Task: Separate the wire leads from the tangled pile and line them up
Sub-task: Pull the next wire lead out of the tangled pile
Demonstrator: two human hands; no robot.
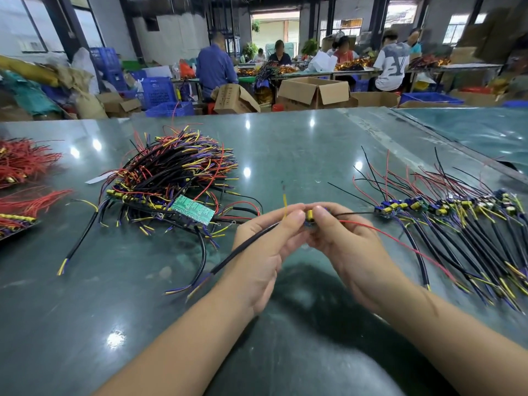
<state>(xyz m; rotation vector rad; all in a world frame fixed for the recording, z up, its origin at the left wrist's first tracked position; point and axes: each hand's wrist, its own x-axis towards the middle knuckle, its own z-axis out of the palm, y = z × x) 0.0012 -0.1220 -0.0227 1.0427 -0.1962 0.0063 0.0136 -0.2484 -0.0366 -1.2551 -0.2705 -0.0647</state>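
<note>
From the head view, both hands met above the middle of the green counter. The left hand pinched a black sheathed cable that drooped toward the near left, with a short yellow lead standing up by its fingertips. The right hand pinched a small module with a yellow capacitor between thumb and fingers; a thin black wire and a red wire trailed from it to the right.

The tangled pile sat to the far left of the hands, with a green circuit board resting on its near edge. The lined-up row lay to the right, modules in a line and cables fanned toward the near right.

Each lead looked light and limp, its thin bare-tipped wires easily bent or snagged. The rigid module seemed the surest place to hold, with the thick sheath as the second grip, rather than the fine strands.
</note>
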